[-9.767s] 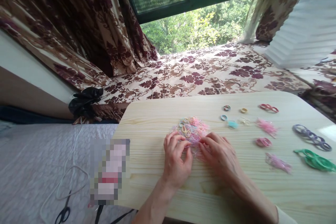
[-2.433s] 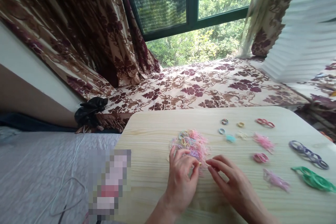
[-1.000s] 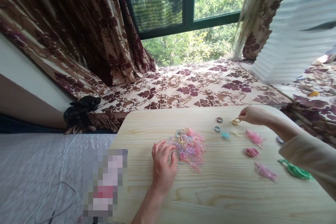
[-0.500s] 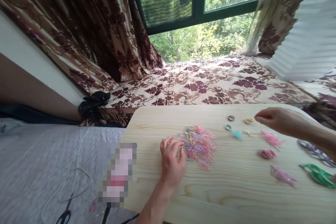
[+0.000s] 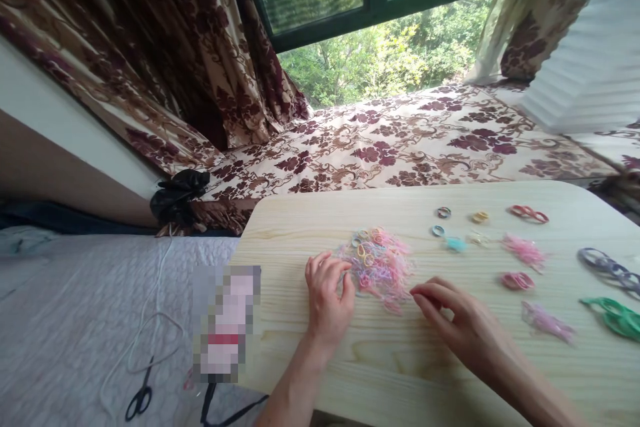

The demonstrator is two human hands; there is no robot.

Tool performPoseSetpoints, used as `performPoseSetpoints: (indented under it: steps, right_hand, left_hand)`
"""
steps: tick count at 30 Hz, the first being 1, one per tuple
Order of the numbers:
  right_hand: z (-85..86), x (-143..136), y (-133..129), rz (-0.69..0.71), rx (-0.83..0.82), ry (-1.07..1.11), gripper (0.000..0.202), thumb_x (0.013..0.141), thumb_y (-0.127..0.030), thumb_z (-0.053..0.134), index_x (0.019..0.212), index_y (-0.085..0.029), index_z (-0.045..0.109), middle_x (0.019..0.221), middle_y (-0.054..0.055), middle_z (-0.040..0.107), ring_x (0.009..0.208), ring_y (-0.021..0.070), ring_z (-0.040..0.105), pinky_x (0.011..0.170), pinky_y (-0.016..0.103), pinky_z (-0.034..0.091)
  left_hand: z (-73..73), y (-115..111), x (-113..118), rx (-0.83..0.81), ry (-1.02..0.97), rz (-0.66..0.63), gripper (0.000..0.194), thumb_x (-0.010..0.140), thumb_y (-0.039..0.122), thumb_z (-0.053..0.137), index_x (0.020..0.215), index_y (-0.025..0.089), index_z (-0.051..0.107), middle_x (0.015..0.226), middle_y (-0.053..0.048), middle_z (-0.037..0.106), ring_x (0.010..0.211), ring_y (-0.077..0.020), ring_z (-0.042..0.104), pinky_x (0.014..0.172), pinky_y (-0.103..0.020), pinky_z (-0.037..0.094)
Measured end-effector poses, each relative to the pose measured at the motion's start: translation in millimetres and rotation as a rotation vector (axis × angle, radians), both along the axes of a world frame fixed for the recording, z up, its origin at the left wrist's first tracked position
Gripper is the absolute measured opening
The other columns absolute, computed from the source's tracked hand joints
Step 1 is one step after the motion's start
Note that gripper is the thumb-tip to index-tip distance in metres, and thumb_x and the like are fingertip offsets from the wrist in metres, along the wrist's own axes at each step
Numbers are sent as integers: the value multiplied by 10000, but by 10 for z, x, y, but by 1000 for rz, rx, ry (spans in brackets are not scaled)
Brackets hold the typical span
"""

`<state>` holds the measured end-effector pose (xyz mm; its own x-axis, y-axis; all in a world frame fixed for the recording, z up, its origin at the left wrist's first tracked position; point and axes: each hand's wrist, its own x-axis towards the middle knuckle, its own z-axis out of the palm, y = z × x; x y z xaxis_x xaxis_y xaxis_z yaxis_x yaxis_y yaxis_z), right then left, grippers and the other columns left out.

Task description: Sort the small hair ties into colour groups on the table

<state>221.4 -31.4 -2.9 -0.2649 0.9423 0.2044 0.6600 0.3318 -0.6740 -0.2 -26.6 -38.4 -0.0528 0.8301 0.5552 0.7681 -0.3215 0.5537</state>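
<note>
A loose pile of small pastel rubber bands (image 5: 383, 270), mostly pink and purple, lies on the pale wooden table (image 5: 380, 373). My left hand (image 5: 329, 292) rests at the pile's left edge, fingers bent and thumb apart, holding nothing that I can see. Just right of the pile is my right hand (image 5: 457, 317), thumb and forefinger tips together, with nothing visible between them. Farther right lie yellow bands (image 5: 480, 217), red bands (image 5: 529, 213), pale pink bands (image 5: 524, 251), darker pink bands (image 5: 517, 281), lilac bands (image 5: 549, 322) and turquoise bands (image 5: 456, 244).
Purple bands (image 5: 607, 267) and green bands (image 5: 613, 317) lie near the right table edge. A blurred-out pink object (image 5: 227, 327) is at the left edge. Scissors (image 5: 140, 400) and a white cable (image 5: 133, 340) lie on the bedspread. Behind the table is a flowered window seat (image 5: 370, 147).
My right hand has moved left and nearer, from the far-right groups to the pile's right side, uncovering the red bands. My left hand has stayed at the pile. The view has shifted slightly.
</note>
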Motion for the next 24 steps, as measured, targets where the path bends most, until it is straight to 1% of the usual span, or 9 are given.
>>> performPoseSetpoints:
  steps: [3,5,7,11,14,17,20,24]
  right_hand:
    - [-94,-26,-20,-18,49,46,269,935,-344,470,841,-238,699,808,33,700,697,148,672,630,254,529]
    - [-143,-40,-45,-49,98,52,245,933,-337,485,859,-237,696,833,34,705,747,153,679,684,259,534]
    - [-179,-47,-64,-72,124,50,225,934,-333,497,875,-239,693,850,32,706,764,152,678,706,260,533]
    - [-212,-40,-72,-74,155,57,201,932,-317,511,876,-241,688,851,23,704,753,145,676,687,253,534]
    - [-211,-40,-67,-51,209,55,179,928,-291,524,877,-240,689,835,17,701,737,140,674,670,248,533]
    - [-195,-53,-69,-42,245,42,163,927,-267,529,892,-239,686,836,15,697,724,135,665,656,245,529]
    - [-180,-65,-78,-23,272,17,163,926,-252,528,889,-241,686,838,14,692,713,132,654,651,248,526]
    - [-179,-68,-87,14,332,-26,152,914,-236,543,879,-239,691,845,22,681,730,137,647,660,261,519]
  left_hand:
    - [9,-2,-1,-9,-1,4,188,850,80,525,916,212,641,913,-46,709,1117,-252,590,1055,-508,423]
    - [23,-8,1,-18,2,-17,158,843,97,550,895,216,640,907,-42,702,1108,-249,595,1067,-512,411]
    - [43,-19,6,-24,8,-47,128,829,111,580,865,219,639,904,-39,693,1105,-249,593,1081,-518,396]
    - [89,-48,27,-32,23,-80,117,814,114,603,850,219,641,906,-37,674,1124,-253,571,1108,-542,352]
    - [113,-67,43,-54,64,-132,111,797,133,635,858,224,652,971,-44,662,1184,-273,539,1133,-568,301]
    - [106,-69,51,-84,106,-175,117,779,166,673,874,232,657,1039,-51,644,1233,-293,508,1143,-588,272]
    - [74,-55,52,-81,117,-168,113,792,154,668,874,228,647,1033,-49,640,1234,-291,508,1133,-590,288]
    - [51,-38,46,-39,96,-137,117,845,106,613,846,220,641,989,-45,644,1195,-261,536,1108,-560,344]
